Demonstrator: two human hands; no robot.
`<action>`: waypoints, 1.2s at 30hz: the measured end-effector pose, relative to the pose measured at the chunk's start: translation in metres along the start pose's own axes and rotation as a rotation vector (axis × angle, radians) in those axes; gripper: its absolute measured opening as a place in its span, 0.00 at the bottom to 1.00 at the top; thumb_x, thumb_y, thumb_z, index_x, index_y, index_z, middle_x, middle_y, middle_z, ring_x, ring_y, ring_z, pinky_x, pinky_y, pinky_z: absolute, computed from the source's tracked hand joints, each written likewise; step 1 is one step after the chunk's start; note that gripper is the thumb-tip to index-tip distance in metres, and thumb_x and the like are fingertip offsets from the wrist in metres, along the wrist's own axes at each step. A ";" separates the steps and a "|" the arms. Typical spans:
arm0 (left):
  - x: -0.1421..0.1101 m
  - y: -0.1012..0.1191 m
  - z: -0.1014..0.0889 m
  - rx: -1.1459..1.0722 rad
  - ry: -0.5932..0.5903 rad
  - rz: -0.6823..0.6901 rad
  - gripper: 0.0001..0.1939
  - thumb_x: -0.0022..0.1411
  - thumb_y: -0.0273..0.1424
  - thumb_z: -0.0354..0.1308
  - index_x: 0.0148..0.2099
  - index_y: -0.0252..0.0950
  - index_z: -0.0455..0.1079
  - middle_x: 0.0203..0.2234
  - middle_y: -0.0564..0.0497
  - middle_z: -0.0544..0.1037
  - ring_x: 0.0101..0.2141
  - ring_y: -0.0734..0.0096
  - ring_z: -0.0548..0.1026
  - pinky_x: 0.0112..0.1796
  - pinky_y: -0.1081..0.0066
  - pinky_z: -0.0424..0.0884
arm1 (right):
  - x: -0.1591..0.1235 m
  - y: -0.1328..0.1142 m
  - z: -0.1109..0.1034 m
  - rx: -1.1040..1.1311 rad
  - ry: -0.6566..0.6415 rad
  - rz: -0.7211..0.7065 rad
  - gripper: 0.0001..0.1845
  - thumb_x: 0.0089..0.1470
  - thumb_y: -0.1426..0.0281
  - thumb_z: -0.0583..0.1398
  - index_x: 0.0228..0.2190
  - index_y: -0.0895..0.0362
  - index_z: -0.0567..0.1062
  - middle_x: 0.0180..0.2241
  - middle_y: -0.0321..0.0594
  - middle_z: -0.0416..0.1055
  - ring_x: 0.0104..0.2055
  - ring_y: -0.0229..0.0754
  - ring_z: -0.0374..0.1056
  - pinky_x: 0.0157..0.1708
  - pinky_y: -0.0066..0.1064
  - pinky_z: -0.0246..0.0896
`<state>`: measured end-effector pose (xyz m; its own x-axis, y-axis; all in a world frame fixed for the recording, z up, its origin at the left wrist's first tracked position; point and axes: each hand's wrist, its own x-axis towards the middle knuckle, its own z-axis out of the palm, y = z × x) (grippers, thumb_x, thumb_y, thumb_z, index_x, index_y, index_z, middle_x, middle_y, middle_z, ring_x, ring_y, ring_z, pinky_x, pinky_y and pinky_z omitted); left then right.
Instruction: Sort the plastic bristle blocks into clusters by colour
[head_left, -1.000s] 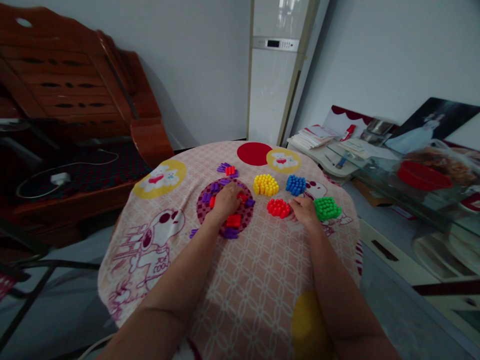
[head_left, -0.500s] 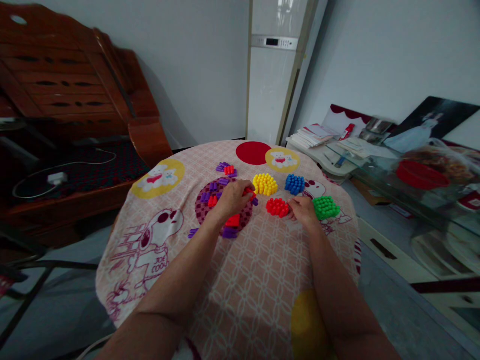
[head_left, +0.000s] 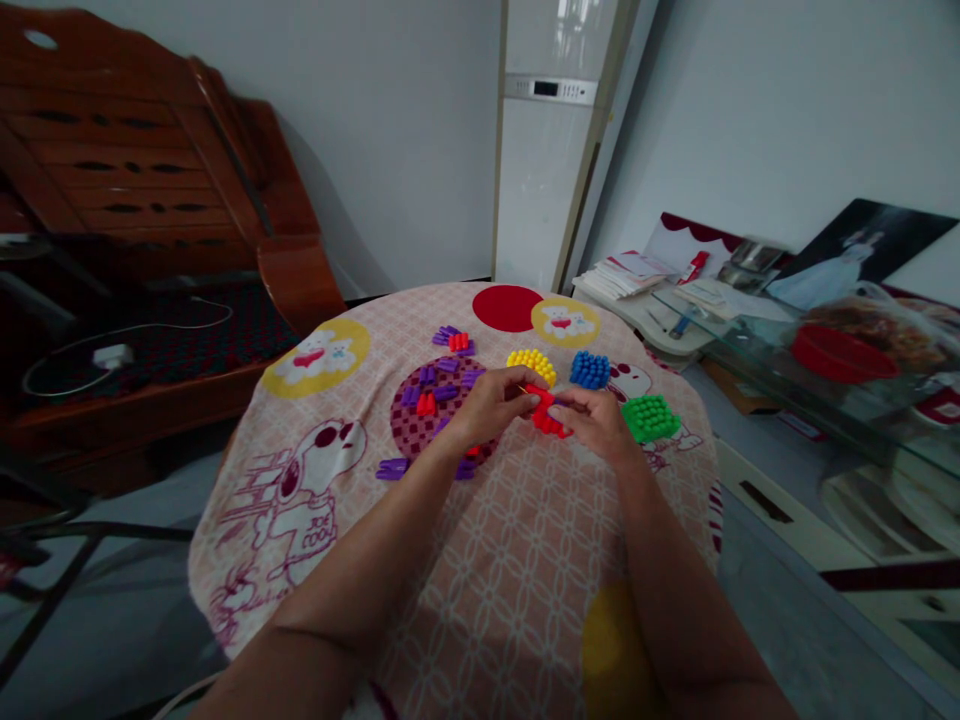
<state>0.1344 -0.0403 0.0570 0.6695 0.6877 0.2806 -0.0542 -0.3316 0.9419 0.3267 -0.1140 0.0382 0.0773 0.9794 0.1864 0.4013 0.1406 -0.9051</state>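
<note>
Over the right side of the dark red circle, my left hand pinches a red plastic block between thumb and fingertips. My right hand meets it there, its closed thumb and fingers on the same red piece. Just below the fingertips lies a cluster of red knobbed blocks, partly hidden by the hands. Behind them sit a yellow cluster and a blue cluster. A green cluster is right of my right hand.
Loose purple blocks and red blocks lie on the round table's patterned cloth, left of my left hand. A glass shelf with papers and a red bowl stands at right. A wooden bench is at left.
My left hand picked up a red block from the dark circle and carried it right to my right hand. My right hand shifted slightly left to meet it.
</note>
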 end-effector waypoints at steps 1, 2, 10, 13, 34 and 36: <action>0.000 0.002 -0.002 0.011 0.001 0.006 0.09 0.58 0.32 0.61 0.40 0.32 0.73 0.26 0.51 0.76 0.26 0.77 0.73 0.29 0.76 0.71 | 0.000 -0.002 0.000 0.024 -0.026 0.024 0.19 0.48 0.57 0.64 0.34 0.60 0.80 0.23 0.37 0.74 0.24 0.38 0.68 0.24 0.26 0.62; -0.001 0.004 -0.007 0.024 0.018 0.010 0.09 0.58 0.31 0.61 0.40 0.32 0.73 0.26 0.51 0.76 0.26 0.77 0.73 0.29 0.76 0.70 | -0.001 -0.004 0.000 0.035 -0.037 0.048 0.18 0.47 0.58 0.64 0.33 0.60 0.79 0.22 0.37 0.73 0.23 0.37 0.68 0.22 0.25 0.61; -0.004 0.014 -0.055 0.034 0.377 0.043 0.14 0.55 0.34 0.63 0.42 0.31 0.71 0.29 0.50 0.78 0.26 0.75 0.75 0.28 0.76 0.71 | 0.000 -0.006 0.026 0.146 -0.048 0.044 0.22 0.47 0.59 0.63 0.41 0.60 0.77 0.22 0.35 0.74 0.18 0.36 0.67 0.15 0.24 0.57; -0.004 0.012 -0.048 0.088 0.327 0.076 0.11 0.55 0.31 0.62 0.42 0.33 0.71 0.30 0.51 0.78 0.27 0.74 0.76 0.30 0.75 0.71 | 0.002 -0.004 0.029 0.211 0.101 0.010 0.23 0.49 0.57 0.63 0.43 0.59 0.77 0.25 0.39 0.76 0.20 0.39 0.70 0.15 0.25 0.59; -0.007 -0.022 0.044 0.959 -0.101 0.095 0.10 0.65 0.28 0.53 0.46 0.33 0.72 0.39 0.45 0.76 0.36 0.67 0.75 0.34 0.72 0.68 | 0.015 0.043 -0.001 0.131 0.549 0.192 0.17 0.44 0.58 0.61 0.29 0.59 0.77 0.18 0.35 0.71 0.13 0.36 0.61 0.13 0.26 0.53; -0.006 -0.012 0.024 0.985 -0.123 0.039 0.10 0.62 0.26 0.55 0.46 0.33 0.73 0.40 0.45 0.77 0.40 0.66 0.76 0.39 0.72 0.69 | 0.015 0.047 -0.003 0.112 0.556 0.199 0.17 0.44 0.58 0.60 0.30 0.59 0.77 0.18 0.35 0.71 0.14 0.36 0.61 0.14 0.27 0.54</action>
<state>0.1487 -0.0563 0.0397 0.7552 0.6120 0.2346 0.5246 -0.7790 0.3433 0.3492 -0.0929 -0.0005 0.6193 0.7698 0.1541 0.2343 0.0061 -0.9722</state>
